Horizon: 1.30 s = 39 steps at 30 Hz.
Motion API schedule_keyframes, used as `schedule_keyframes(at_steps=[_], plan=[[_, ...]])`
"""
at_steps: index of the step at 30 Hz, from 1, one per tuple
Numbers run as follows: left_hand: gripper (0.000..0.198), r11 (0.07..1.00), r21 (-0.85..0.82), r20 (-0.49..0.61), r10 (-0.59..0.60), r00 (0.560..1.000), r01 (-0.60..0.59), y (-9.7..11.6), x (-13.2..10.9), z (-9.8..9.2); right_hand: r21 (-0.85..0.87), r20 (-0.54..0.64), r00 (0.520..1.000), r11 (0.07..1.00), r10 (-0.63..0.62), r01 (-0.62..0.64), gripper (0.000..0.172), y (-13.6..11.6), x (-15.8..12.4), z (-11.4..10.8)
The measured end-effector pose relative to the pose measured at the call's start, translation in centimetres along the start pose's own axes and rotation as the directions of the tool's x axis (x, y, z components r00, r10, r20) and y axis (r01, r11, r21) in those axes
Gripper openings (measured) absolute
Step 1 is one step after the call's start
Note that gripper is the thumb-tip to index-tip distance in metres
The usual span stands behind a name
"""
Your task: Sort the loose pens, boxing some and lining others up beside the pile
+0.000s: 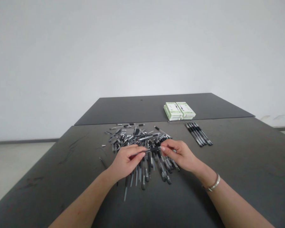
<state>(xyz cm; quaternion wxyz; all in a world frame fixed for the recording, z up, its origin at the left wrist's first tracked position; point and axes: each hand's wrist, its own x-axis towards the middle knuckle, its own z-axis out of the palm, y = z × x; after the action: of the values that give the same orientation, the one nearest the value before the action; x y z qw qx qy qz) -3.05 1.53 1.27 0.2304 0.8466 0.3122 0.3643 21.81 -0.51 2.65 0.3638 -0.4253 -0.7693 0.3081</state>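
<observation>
A heap of loose pen parts point(137, 139), clear barrels and black caps, lies on the dark table point(239, 164) in front of me. Above its near side, both hands hold one pen point(153, 148) level between them. My left hand point(127, 161) pinches the pen's clear barrel end. My right hand point(180, 153) pinches the black end; a metal bangle point(213, 184) sits on that wrist. The two hands' fingertips are a few centimetres apart.
A neat row of several finished black pens point(198, 133) lies to the right of the heap. Two green-and-white boxes point(179, 110) stand behind it, near the seam with a second table point(144, 107). A white wall rises beyond.
</observation>
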Motion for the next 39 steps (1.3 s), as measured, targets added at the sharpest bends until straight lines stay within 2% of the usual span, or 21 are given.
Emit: schedule_keyframes(at_steps=[9,13,17,19,21,25,28,33,39], plan=[[0.021,1.0,-0.015,0.036,-0.016,0.999,0.016,0.3,0.0,-0.2,0.024,0.028,1.0,1.0,0.007,-0.007,0.028,-0.1,-0.1,-0.1],[0.021,0.997,0.072,-0.008,0.042,0.999,-0.041,0.1,0.0,0.0,0.028,0.032,0.999,0.999,0.033,-0.034,0.034,0.1,0.0,0.2],[0.023,0.981,0.162,-0.041,0.116,0.992,-0.108,-0.3,-0.1,0.4,0.108,0.035,0.994,0.988,0.104,-0.107,0.04,0.4,0.2,0.6],[0.023,0.981,0.163,-0.041,0.111,0.993,-0.103,-0.3,-0.1,0.5,0.151,0.045,0.989,0.978,0.14,-0.145,0.041,0.5,0.2,0.7],[0.023,0.991,0.125,-0.048,0.048,0.998,-0.042,-0.3,-0.1,0.4,0.179,0.045,0.987,0.97,0.157,-0.163,0.041,0.6,0.3,0.8],[0.029,0.98,-0.02,-0.069,-0.2,0.977,0.199,-0.3,0.0,0.1,0.176,-0.003,0.99,0.975,0.139,-0.137,0.038,0.8,0.2,0.5],[0.032,0.962,-0.092,-0.05,-0.262,0.964,0.257,-0.4,0.1,0.0,0.156,-0.04,0.992,0.982,0.119,-0.111,0.036,1.0,0.2,0.3],[0.031,0.969,-0.113,-0.062,-0.227,0.972,0.219,-0.7,0.1,0.2,0.146,-0.019,0.993,0.983,0.118,-0.114,0.035,1.2,0.3,0.4],[0.022,0.993,0.0,-0.138,-0.12,0.983,0.121,-0.6,0.2,0.4,0.214,-0.002,0.979,0.957,0.203,-0.198,0.038,1.3,0.3,0.8]])
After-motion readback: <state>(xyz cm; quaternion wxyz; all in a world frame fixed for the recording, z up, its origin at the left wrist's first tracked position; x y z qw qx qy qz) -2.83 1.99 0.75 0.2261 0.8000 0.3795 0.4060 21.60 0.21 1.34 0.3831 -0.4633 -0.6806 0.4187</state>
